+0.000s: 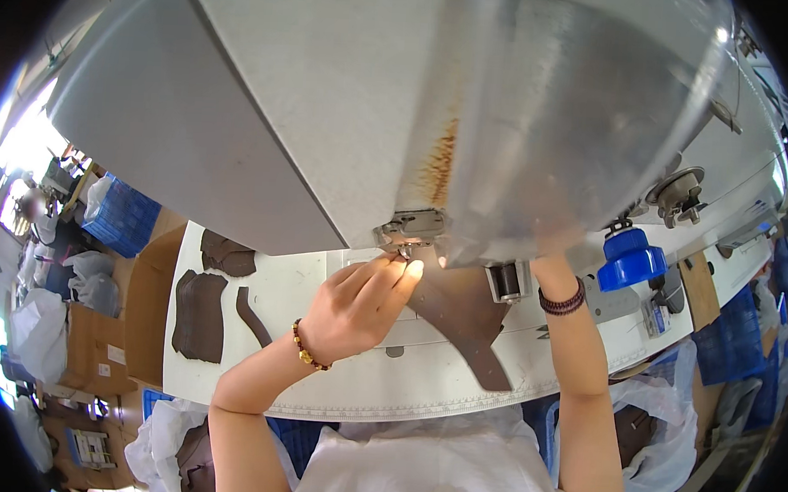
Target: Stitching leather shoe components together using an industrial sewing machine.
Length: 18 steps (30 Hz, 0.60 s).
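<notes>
A large grey sewing machine (331, 91) fills the upper middle, with a clear plastic cover over its right side. My left hand (355, 302) is right under the metal fitting (413, 227) at the machine's lower edge. Its fingertips are pinched together; anything between them is too small to make out. Behind the machine's lower right edge, my right hand (551, 232) shows only dimly through the plastic, its fingers hidden. Between my hands a brown leather-like piece (474, 339) lies on the white table (360, 382), its narrow end toward me.
Several brown cut pieces (200, 316) lie on the table at left. A black thread spool (505, 280) sits near my right wrist, with a blue knob (630, 260) farther right. Bags of brown pieces (647, 429) hang below the front edge. Cardboard boxes (95, 346) stand left.
</notes>
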Each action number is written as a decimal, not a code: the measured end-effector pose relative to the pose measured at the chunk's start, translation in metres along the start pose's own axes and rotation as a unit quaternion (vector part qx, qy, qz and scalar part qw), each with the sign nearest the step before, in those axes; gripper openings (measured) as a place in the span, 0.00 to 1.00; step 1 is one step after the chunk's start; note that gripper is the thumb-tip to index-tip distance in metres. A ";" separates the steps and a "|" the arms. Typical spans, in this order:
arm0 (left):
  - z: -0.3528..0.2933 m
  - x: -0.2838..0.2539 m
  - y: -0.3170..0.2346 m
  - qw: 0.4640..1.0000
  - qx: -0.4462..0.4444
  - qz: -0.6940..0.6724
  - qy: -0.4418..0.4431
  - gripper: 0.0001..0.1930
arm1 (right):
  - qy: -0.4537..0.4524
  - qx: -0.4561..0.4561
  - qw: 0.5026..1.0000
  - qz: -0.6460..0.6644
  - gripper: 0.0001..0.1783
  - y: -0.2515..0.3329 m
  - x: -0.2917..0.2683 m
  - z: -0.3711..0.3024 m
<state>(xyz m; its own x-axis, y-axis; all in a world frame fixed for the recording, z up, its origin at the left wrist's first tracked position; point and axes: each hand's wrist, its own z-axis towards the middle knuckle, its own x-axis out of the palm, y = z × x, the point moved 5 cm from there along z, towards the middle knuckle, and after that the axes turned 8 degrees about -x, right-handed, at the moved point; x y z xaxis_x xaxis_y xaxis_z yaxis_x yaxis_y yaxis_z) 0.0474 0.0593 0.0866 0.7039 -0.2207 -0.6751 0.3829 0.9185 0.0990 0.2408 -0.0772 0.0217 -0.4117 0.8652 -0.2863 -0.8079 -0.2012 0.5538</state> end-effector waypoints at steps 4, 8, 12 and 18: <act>0.006 0.000 -0.009 0.998 -0.062 0.003 -0.019 0.17 | -0.016 0.009 1.000 0.012 0.19 -0.003 -0.001 0.003; 0.000 -0.001 -0.008 0.992 -0.113 0.039 -0.037 0.16 | 0.062 0.287 0.949 0.110 0.25 0.044 0.004 -0.003; -0.005 -0.005 0.001 0.972 -0.221 -0.054 -0.055 0.11 | 0.140 -0.082 0.957 -0.242 0.29 0.118 0.019 -0.038; 0.003 -0.012 -0.012 0.978 -0.183 -0.085 -0.046 0.09 | 0.058 -0.154 0.952 -0.258 0.20 0.123 0.033 -0.082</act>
<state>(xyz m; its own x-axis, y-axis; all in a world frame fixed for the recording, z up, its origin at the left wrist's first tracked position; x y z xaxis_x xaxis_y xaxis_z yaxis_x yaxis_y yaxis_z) 0.0358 0.0499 0.0955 0.7065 -0.3929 -0.5886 0.2704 0.9185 -0.2885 0.0932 -0.1113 0.0167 0.0447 0.8321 -0.5529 -0.9932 0.0966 0.0650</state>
